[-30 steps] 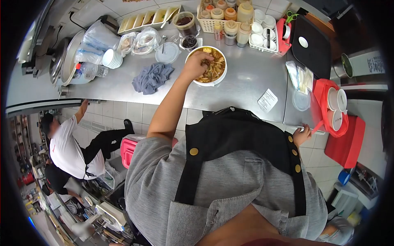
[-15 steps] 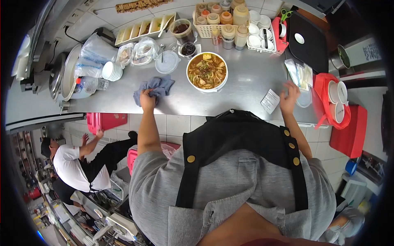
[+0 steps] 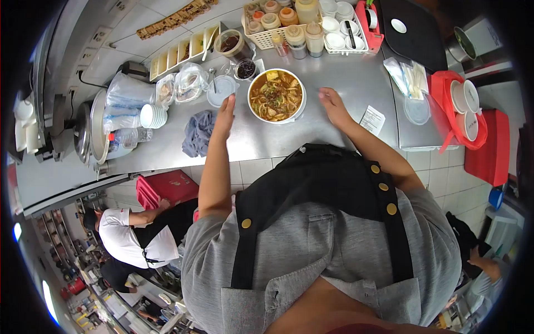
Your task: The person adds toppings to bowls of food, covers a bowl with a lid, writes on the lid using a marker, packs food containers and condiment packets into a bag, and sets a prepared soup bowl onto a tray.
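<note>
A white bowl [image 3: 303, 106] filled with noodle soup [image 3: 276, 96] in red-brown broth stands on the steel counter [image 3: 345, 78]. To its left, apart from it, my left hand [image 3: 224, 116] is held upright with fingers stretched out and nothing in it. My right hand [image 3: 335, 108] hovers on the bowl's right, also apart, its fingers extended and empty. Left of my left hand lies a crumpled blue-grey cloth [image 3: 198, 133]. A printed paper slip [image 3: 372, 121] rests to the right of my right forearm.
Behind the bowl are a basket of sauce bottles [image 3: 261, 38], a dark sauce tub [image 3: 232, 45] and a clear lid [image 3: 222, 91]. A red bag with white containers [image 3: 466, 106] stands at right, stacked cups [image 3: 154, 116] at left. A person in white [image 3: 130, 236] is behind on the left.
My left hand has let go of the cloth and moved right toward the bowl. My right hand has moved left from beside the paper slip to near the bowl.
</note>
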{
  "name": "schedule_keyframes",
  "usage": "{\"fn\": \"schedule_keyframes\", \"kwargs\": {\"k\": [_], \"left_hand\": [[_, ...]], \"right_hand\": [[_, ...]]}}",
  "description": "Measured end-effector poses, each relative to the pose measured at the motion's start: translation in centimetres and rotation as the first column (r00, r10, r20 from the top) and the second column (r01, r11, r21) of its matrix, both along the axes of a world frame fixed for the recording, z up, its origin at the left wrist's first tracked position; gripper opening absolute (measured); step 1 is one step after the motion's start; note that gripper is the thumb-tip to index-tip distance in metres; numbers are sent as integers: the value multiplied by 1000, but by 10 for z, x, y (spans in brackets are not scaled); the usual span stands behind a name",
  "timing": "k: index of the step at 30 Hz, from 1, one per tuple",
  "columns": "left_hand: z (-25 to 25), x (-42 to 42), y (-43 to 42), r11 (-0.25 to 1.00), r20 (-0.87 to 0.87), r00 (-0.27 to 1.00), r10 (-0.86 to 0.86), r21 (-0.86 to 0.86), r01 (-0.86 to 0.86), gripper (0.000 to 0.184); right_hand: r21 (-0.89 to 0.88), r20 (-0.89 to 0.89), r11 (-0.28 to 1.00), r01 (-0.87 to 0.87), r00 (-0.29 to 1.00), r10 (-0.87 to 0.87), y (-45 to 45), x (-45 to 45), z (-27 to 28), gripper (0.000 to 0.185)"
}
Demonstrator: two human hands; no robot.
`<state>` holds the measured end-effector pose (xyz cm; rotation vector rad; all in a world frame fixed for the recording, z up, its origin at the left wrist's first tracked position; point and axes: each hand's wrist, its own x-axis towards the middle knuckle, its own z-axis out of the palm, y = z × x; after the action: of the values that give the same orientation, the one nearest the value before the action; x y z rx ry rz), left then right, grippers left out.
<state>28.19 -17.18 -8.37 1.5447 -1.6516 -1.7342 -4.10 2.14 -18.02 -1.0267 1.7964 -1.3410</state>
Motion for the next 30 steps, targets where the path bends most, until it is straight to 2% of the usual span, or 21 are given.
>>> {"fn": "schedule_keyframes", "kwargs": {"k": [1, 3, 4, 6, 7, 9, 11, 13, 14, 17, 18, 22, 25, 29, 30], "left_hand": [[-2, -15, 4, 1000, 13, 1000, -11, 2, 11, 75], [-6, -42, 6, 938, -123, 969, 216, 302, -171, 84], [-3, -53, 9, 939, -112, 972, 206, 301, -165, 84], [6, -71, 15, 910, -139, 954, 267, 363, -202, 89], [4, -74, 14, 911, -129, 957, 258, 363, -197, 89], [-1, -79, 13, 828, -397, 863, 312, 560, -42, 88], [-6, -85, 14, 827, -383, 876, 291, 561, -30, 89], [-13, -88, 13, 832, -449, 818, 360, 551, -64, 92], [-15, -90, 14, 821, -399, 822, 405, 555, -135, 93], [-18, -91, 14, 823, -390, 820, 419, 545, -161, 92], [-20, -91, 14, 823, -380, 823, 422, 542, -172, 93], [-28, -92, 12, 826, -366, 825, 431, 528, -197, 96], [-27, -96, 14, 810, -349, 829, 438, 553, -195, 98], [-11, -105, 21, 804, -313, 835, 453, 548, -231, 98], [-10, -105, 22, 833, -296, 852, 432, 493, -251, 97]], "right_hand": [[2, 13, 1000, 11, 1000, -11, -6, 4, 4, 40], [181, 434, 980, -76, 901, -10, -19, 11, 34, 56], [182, 444, 981, -68, 896, -20, -27, 14, 48, 56], [365, 638, 925, -102, 752, -169, -40, 20, 66, 76], [366, 645, 926, -97, 744, -177, -46, 19, 64, 76], [315, 800, 890, -330, 597, -62, -60, 11, 56, 90], [331, 824, 881, -338, 559, -95, -67, 14, 58, 87], [208, 925, 904, -373, 376, -58, -69, 13, 61, 82], [227, 924, 905, -359, 374, -83, -71, 14, 64, 78], [217, 933, 904, -368, 351, -81, -66, 8, 72, 79], [226, 921, 900, -373, 383, -73, -65, 8, 72, 78], [166, 947, 892, -420, 321, -25, -79, 16, 31, 78], [288, 894, 894, -343, 432, -123, -89, 28, 10, 79], [352, 846, 883, -310, 509, -159, -91, 34, 6, 80], [405, 765, 883, -235, 616, -187, -94, 42, -1, 81]]}}
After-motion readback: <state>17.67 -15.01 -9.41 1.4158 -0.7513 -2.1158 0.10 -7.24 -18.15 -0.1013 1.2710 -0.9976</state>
